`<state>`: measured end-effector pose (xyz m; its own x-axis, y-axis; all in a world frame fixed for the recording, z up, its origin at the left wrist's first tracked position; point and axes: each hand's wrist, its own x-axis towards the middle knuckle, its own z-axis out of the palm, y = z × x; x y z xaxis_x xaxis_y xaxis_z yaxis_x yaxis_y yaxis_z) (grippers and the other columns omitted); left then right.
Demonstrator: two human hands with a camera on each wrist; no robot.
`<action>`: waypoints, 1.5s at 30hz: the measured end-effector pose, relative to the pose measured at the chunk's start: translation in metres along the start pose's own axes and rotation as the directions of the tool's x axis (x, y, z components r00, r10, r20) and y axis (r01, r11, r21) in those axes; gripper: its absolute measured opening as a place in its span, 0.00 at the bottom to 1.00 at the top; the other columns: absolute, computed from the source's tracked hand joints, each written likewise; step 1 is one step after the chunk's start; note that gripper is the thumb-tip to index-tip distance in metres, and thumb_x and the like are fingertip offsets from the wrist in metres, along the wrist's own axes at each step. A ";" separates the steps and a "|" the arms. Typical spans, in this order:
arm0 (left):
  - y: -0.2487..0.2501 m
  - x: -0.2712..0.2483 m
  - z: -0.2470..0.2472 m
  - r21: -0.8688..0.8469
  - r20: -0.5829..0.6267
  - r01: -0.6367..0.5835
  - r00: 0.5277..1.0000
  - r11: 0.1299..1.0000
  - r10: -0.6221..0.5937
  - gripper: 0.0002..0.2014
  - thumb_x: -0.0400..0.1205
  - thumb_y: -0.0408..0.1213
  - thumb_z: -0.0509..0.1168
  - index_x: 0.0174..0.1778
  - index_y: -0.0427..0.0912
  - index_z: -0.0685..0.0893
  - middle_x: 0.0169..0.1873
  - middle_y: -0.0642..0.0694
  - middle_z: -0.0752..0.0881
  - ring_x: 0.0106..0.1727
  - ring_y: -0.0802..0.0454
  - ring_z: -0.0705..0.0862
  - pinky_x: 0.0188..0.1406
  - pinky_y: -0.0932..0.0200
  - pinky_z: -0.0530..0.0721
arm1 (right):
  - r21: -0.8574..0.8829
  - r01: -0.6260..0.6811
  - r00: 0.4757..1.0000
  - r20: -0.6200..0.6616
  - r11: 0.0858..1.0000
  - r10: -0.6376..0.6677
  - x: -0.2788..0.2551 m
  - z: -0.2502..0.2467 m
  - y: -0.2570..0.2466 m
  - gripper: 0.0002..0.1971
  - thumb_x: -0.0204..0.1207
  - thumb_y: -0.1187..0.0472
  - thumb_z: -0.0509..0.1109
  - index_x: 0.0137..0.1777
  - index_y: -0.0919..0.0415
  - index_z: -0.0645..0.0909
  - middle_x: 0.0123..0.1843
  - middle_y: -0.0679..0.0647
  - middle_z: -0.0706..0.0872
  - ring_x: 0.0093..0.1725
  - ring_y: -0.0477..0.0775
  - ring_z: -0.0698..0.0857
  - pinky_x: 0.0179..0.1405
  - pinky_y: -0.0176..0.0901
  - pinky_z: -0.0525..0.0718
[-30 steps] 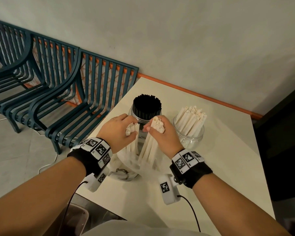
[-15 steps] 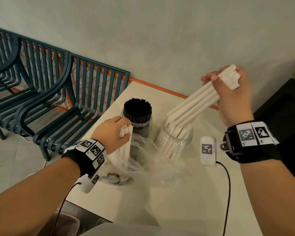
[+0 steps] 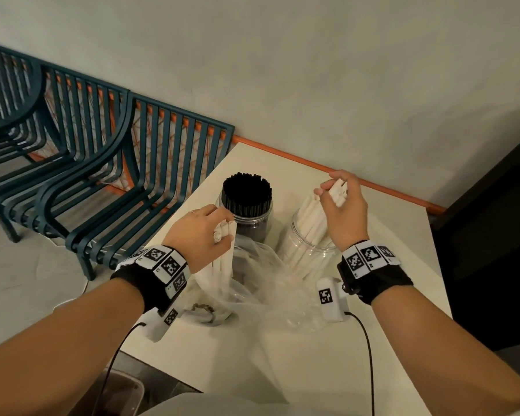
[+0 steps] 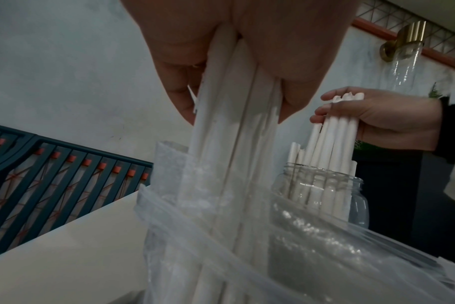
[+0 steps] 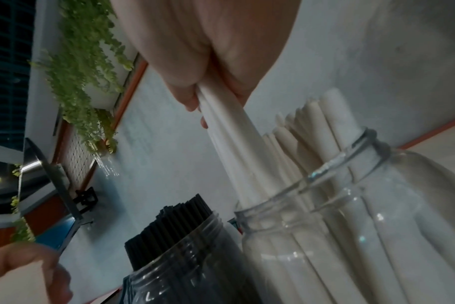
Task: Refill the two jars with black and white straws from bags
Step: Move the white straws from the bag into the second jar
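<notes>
My right hand (image 3: 344, 211) holds white straws (image 5: 229, 148), their bottoms inside the clear jar (image 3: 305, 253). My left hand (image 3: 200, 232) grips more straws in the bag (image 3: 252, 283), just beside the jar. Letting go crooked could spill straws or tip it.

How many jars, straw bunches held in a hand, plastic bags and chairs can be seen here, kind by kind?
Jars: 2, the jar of black straws and the jar of white straws.
Hand-held bunches of white straws: 2, one in the left hand, one in the right hand.
Clear plastic bags: 1.
Blue chairs: at least 2.
Total: 7.
</notes>
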<state>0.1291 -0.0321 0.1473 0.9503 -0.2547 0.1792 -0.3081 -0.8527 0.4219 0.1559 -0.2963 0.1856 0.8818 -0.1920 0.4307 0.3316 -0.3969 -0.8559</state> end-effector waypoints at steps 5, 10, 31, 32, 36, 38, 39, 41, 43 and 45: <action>0.000 0.000 0.000 -0.002 -0.004 -0.004 1.000 1.000 0.004 0.15 0.77 0.47 0.65 0.60 0.52 0.76 0.51 0.52 0.81 0.47 0.50 0.79 0.43 0.59 0.71 | -0.080 -0.012 0.994 0.110 0.997 0.021 0.004 -0.002 0.008 0.09 0.80 0.64 0.68 0.53 0.48 0.76 0.49 0.47 0.87 0.50 0.27 0.80 0.60 0.18 0.68; 0.000 0.001 0.000 -0.005 -0.001 -0.001 1.000 1.000 0.001 0.15 0.78 0.47 0.65 0.60 0.52 0.76 0.53 0.52 0.81 0.49 0.49 0.79 0.44 0.58 0.72 | -0.217 -0.007 0.980 0.191 0.976 0.049 0.009 0.000 0.019 0.11 0.75 0.69 0.71 0.53 0.56 0.78 0.50 0.50 0.85 0.52 0.45 0.81 0.51 0.13 0.67; 0.000 0.002 -0.002 0.003 -0.014 0.016 1.000 1.000 -0.016 0.15 0.78 0.47 0.64 0.61 0.52 0.76 0.52 0.52 0.81 0.48 0.51 0.77 0.43 0.60 0.70 | -0.595 0.222 0.944 0.330 0.772 -0.017 -0.004 -0.006 0.025 0.19 0.76 0.59 0.73 0.64 0.60 0.75 0.62 0.56 0.81 0.57 0.57 0.81 0.50 0.47 0.79; 0.000 0.002 -0.002 0.004 -0.014 0.017 1.000 1.000 -0.017 0.15 0.78 0.48 0.64 0.60 0.52 0.76 0.52 0.52 0.81 0.48 0.51 0.77 0.42 0.60 0.70 | -0.603 0.231 0.944 0.328 0.764 -0.028 -0.002 -0.008 0.024 0.21 0.75 0.59 0.74 0.66 0.60 0.75 0.62 0.57 0.81 0.57 0.57 0.81 0.52 0.47 0.78; 0.000 0.003 -0.001 0.001 -0.006 0.020 1.000 1.000 -0.020 0.15 0.78 0.48 0.64 0.60 0.52 0.76 0.52 0.52 0.81 0.48 0.50 0.78 0.43 0.59 0.72 | -0.640 0.291 0.935 0.349 0.711 -0.069 0.004 -0.019 0.028 0.20 0.74 0.63 0.74 0.66 0.57 0.79 0.58 0.56 0.83 0.55 0.58 0.79 0.53 0.41 0.73; -0.001 0.004 -0.001 0.000 -0.005 0.018 1.000 1.000 -0.018 0.15 0.78 0.48 0.64 0.60 0.53 0.76 0.52 0.52 0.81 0.48 0.50 0.78 0.43 0.59 0.72 | -0.620 0.307 0.937 0.330 0.722 -0.115 0.006 -0.022 0.031 0.18 0.74 0.65 0.74 0.64 0.58 0.81 0.57 0.55 0.83 0.53 0.58 0.79 0.52 0.38 0.71; -0.001 0.004 -0.001 -0.001 -0.006 0.016 1.000 1.000 -0.016 0.15 0.78 0.48 0.64 0.60 0.53 0.76 0.52 0.52 0.81 0.48 0.50 0.77 0.43 0.59 0.71 | -0.604 0.323 0.936 0.315 0.729 -0.154 0.007 -0.024 0.032 0.17 0.74 0.65 0.74 0.63 0.59 0.82 0.57 0.55 0.84 0.52 0.58 0.79 0.53 0.37 0.70; -0.001 0.004 -0.001 -0.002 -0.008 0.014 1.000 1.000 -0.014 0.15 0.78 0.48 0.65 0.60 0.53 0.76 0.51 0.52 0.81 0.48 0.50 0.78 0.43 0.59 0.71 | -0.575 0.376 0.924 0.289 0.727 -0.249 0.007 -0.025 0.034 0.16 0.74 0.65 0.74 0.62 0.61 0.82 0.56 0.55 0.84 0.52 0.56 0.79 0.54 0.33 0.68; 0.000 0.004 -0.002 -0.005 -0.009 0.013 1.000 1.000 -0.013 0.15 0.78 0.47 0.65 0.60 0.52 0.76 0.52 0.52 0.81 0.48 0.50 0.78 0.43 0.59 0.71 | -0.560 0.422 0.906 0.271 0.713 -0.324 0.006 -0.025 0.040 0.13 0.75 0.65 0.74 0.60 0.63 0.82 0.55 0.56 0.86 0.52 0.54 0.77 0.54 0.30 0.67; 0.001 0.004 -0.002 -0.007 -0.010 0.015 1.000 1.000 -0.015 0.15 0.78 0.47 0.65 0.60 0.51 0.77 0.52 0.52 0.81 0.49 0.49 0.79 0.43 0.59 0.71 | -0.558 0.427 0.904 0.245 0.712 -0.350 0.003 -0.024 0.049 0.10 0.77 0.65 0.72 0.57 0.62 0.84 0.53 0.56 0.87 0.52 0.53 0.75 0.56 0.32 0.69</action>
<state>0.1321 -0.0330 0.1503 0.9542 -0.2377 0.1815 -0.2945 -0.8532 0.4306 0.1665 -0.3377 0.1517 0.7631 0.1853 0.6191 0.4255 -0.8651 -0.2656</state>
